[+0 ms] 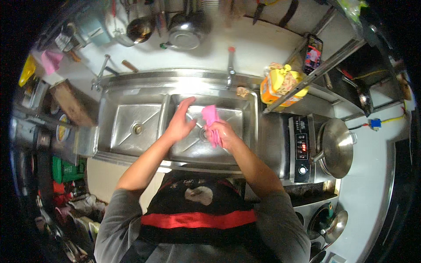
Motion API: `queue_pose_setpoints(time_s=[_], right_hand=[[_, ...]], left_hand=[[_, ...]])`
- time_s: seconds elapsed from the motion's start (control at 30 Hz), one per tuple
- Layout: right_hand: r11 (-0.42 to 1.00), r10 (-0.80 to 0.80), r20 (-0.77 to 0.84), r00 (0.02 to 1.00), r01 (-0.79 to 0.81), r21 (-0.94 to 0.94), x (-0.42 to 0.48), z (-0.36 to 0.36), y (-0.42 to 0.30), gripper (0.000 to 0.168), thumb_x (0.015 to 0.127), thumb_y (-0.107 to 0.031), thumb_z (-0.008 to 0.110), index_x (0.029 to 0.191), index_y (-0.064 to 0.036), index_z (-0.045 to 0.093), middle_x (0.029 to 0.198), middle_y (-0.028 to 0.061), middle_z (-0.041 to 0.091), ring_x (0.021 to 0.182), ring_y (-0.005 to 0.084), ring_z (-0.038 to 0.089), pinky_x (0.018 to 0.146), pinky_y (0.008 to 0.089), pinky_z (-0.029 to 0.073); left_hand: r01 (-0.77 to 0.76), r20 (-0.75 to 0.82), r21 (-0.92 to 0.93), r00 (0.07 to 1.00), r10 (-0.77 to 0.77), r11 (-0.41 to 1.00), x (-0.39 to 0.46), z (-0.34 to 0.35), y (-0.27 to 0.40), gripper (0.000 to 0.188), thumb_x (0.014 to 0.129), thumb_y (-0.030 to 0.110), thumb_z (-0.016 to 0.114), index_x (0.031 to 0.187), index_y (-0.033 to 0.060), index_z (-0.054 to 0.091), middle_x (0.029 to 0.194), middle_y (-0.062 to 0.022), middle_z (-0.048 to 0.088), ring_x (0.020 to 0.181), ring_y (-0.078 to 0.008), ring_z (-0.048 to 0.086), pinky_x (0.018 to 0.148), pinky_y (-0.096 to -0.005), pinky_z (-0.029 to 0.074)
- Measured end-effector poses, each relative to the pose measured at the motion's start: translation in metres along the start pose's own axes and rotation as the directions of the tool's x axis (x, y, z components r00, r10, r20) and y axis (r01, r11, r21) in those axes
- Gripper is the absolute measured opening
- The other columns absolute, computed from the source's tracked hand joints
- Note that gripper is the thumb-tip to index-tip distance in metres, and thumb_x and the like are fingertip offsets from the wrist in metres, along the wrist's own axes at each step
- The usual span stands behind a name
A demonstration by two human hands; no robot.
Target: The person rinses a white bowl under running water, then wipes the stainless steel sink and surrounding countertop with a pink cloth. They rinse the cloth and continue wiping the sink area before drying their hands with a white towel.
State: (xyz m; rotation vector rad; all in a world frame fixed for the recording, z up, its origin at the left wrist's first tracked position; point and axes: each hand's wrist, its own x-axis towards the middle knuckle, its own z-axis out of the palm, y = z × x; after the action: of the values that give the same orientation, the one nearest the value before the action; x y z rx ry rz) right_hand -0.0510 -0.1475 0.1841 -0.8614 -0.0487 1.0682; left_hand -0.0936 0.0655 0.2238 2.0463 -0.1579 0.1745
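A crumpled pink cloth (210, 114) is bunched in my right hand (223, 133), above the right basin of a stainless-steel double sink (235, 154). Part of the cloth sticks up past my fingers and part hangs below them. My left hand (181, 123) is held over the same basin, near the divider (163, 115), with its fingers spread and nothing in them. Behind my right hand the drain (203, 134) is partly hidden. The left basin (123, 113) shows its own drain (136, 128).
A tap (231, 70) stands behind the right basin and another (101, 74) at the far left. Yellow-and-orange jugs (273, 88) sit right of the sink, under a metal shelf post (315, 77). Farther right, a wok (338, 148) rests on an induction cooker (301, 148). Pans (185, 33) hang along the wall.
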Motion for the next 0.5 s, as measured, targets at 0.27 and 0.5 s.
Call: queue_pose_setpoints(time_s=[0.27, 0.5], right_hand=[[0.735, 0.617, 0.247, 0.747, -0.434, -0.521, 0.013, 0.033, -0.018, 0.014, 0.091, -0.017, 0.063, 0.087, -0.005, 0.057, 0.065, 0.0062, 0.054, 0.046, 0.0141, 0.049, 0.041, 0.0285, 0.039], [-0.549, -0.204, 0.320, 0.925, 0.163, -0.820, 0.039, 0.007, 0.006, 0.033, 0.091, -0.021, 0.054, 0.120, -0.004, 0.056, 0.087, 0.0175, 0.067, 0.079, 0.0390, 0.068, 0.067, 0.0480, 0.056]], left_hand=[[-0.679, 0.557, 0.485, 0.725, 0.404, 0.550, -0.025, -0.010, -0.021, 0.040, 0.078, 0.012, 0.062, 0.117, 0.0060, 0.055, 0.111, -0.0103, 0.062, 0.104, -0.0346, 0.061, 0.088, -0.0476, 0.048], [0.701, 0.630, -0.174, 0.619, -0.469, 0.692, -0.011, 0.025, -0.084, 0.031, 0.083, 0.010, 0.061, 0.108, 0.0036, 0.045, 0.079, -0.0103, 0.063, 0.072, -0.0276, 0.064, 0.064, -0.0413, 0.053]])
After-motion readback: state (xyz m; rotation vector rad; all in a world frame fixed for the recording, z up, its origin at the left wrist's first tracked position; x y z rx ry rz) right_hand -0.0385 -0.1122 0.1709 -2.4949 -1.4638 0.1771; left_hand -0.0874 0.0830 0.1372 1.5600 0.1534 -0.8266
